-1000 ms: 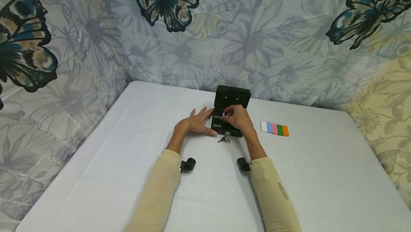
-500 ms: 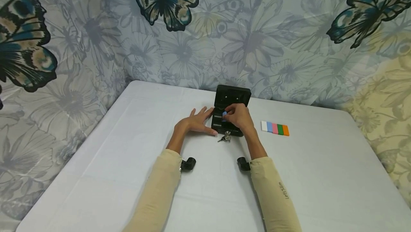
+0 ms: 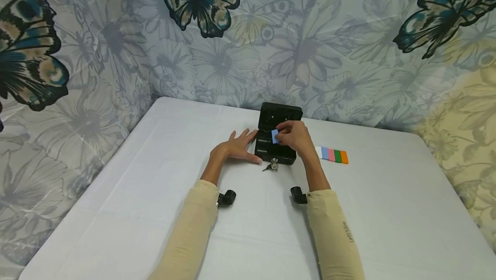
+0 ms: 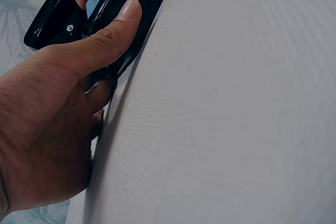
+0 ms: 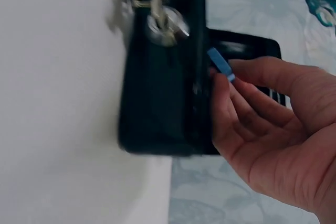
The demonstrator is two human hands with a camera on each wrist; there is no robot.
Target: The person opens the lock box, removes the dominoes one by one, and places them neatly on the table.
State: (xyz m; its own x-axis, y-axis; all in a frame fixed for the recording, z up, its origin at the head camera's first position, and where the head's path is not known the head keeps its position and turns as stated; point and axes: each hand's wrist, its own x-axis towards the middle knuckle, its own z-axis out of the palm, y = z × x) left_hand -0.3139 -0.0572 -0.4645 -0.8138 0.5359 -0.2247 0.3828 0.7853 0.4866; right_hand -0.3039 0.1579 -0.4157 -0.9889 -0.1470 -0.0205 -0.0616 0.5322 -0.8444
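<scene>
A black cash box [image 3: 264, 150] stands at the back of the table with its lid [image 3: 271, 110] raised. My right hand [image 3: 296, 137] pinches a flat blue tile [image 3: 274, 136] between thumb and fingers over the box; the right wrist view catches the blue tile [image 5: 220, 62] nearly edge-on. My left hand [image 3: 234, 147] rests against the box's left side, fingers spread and thumb at the near corner. In the left wrist view the thumb [image 4: 113, 38] lies along the box's wall. Most of the box's inside is dark or hidden by the right hand.
Keys [image 3: 269, 167] hang from the lock at the box's front. Right of it, flat tiles [image 3: 331, 155] in white, blue, pink, green and orange lie side by side, partly behind my right wrist. A patterned cloth wall [image 3: 224, 69] rises directly behind the white table [image 3: 135, 176].
My right hand has risen out of the box and shifted right with the blue tile, which now shows its broad face in the head view. The left hand has stayed in place.
</scene>
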